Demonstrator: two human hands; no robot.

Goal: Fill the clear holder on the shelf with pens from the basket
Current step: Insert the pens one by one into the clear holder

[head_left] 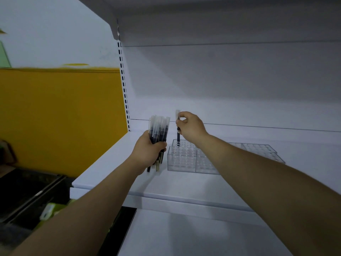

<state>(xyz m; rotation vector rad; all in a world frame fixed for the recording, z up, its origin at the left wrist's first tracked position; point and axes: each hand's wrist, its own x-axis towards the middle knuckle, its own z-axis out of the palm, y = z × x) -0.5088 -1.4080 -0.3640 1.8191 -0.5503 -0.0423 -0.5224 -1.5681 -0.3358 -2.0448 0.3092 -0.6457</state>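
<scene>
Right hand fingers pinch 1 pen over the holder below — tilt misses the hole; left hand clamps the bundle.

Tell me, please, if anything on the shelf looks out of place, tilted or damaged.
Nothing stands out. The clear holder sits flat on the shelf; the right hand lowers one pen upright into it, and the left hand grips a bundle of pens.

Right forearm hides clear holder middle — far cells blurred.
</scene>
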